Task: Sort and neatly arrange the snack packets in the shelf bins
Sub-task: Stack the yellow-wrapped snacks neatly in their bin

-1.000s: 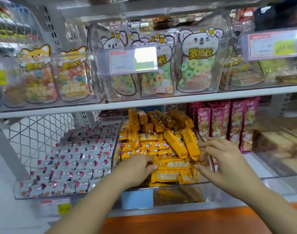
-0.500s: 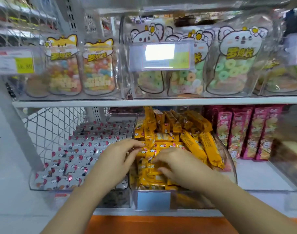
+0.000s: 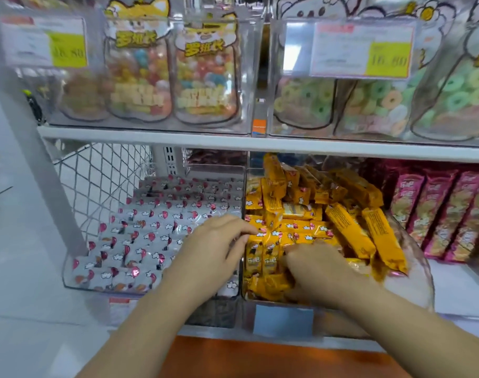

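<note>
Your two hands are close together over the front of the clear bin (image 3: 421, 285). Your left hand (image 3: 214, 249) lies with fingers stretched out, their tips touching the yellow packets (image 3: 295, 233) just across the bin's left wall. Your right hand (image 3: 317, 268) is curled down into the front of the same pile, but it is too blurred to tell whether it is pinching a packet.

Use the left fingers as a stop along that wall and let the right hand square the small packets against them, labels up, one row at a time. Press lightly, since the wrappers look slippery and likely to slide.

Just beyond your right hand, the long yellow packs (image 3: 350, 230) lean crookedly across the pile. These probably need laying flat next.

Left of your left hand, the silver packets (image 3: 140, 241) already sit in tidy rows, so avoid dragging your wrist across them. Right of the bin, the pink packets (image 3: 434, 211) stand upright.
</note>
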Demonstrator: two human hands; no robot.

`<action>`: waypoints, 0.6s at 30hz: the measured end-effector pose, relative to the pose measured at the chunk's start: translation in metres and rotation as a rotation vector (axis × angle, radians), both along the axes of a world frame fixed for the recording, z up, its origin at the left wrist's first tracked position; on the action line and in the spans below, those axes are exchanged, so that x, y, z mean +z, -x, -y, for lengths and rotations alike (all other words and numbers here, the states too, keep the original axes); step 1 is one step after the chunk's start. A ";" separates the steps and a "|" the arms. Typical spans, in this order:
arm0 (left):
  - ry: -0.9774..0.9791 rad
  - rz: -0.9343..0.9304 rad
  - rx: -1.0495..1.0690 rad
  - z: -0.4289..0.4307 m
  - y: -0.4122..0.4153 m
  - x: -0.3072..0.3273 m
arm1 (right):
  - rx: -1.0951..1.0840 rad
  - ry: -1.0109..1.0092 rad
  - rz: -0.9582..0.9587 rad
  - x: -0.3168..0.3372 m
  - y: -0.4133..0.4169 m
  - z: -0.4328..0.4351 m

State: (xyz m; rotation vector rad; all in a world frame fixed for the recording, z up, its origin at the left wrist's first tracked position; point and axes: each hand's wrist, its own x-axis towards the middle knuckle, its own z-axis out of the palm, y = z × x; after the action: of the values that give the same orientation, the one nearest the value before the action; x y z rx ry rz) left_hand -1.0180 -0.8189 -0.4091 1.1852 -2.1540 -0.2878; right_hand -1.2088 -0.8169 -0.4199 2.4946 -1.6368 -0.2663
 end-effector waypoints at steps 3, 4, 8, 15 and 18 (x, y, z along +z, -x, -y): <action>0.014 0.015 -0.016 0.000 -0.001 -0.001 | 0.001 0.009 0.193 0.007 0.009 -0.005; 0.026 0.025 -0.030 0.001 0.001 -0.001 | 0.008 0.023 0.295 0.011 0.013 -0.008; -0.030 -0.064 -0.108 -0.010 0.009 0.006 | 0.069 0.177 0.686 0.022 0.022 -0.019; -0.562 -0.739 -0.147 -0.016 0.021 0.020 | 0.251 0.509 0.942 0.028 0.014 -0.026; -0.598 -0.885 -0.194 -0.020 0.017 0.019 | 0.324 0.508 0.942 0.027 0.007 -0.028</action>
State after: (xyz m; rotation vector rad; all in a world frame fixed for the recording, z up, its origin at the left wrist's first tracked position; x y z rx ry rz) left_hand -1.0350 -0.7988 -0.3899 0.8709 -1.4035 -1.3341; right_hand -1.2159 -0.7890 -0.3925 2.4937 -1.1949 1.3496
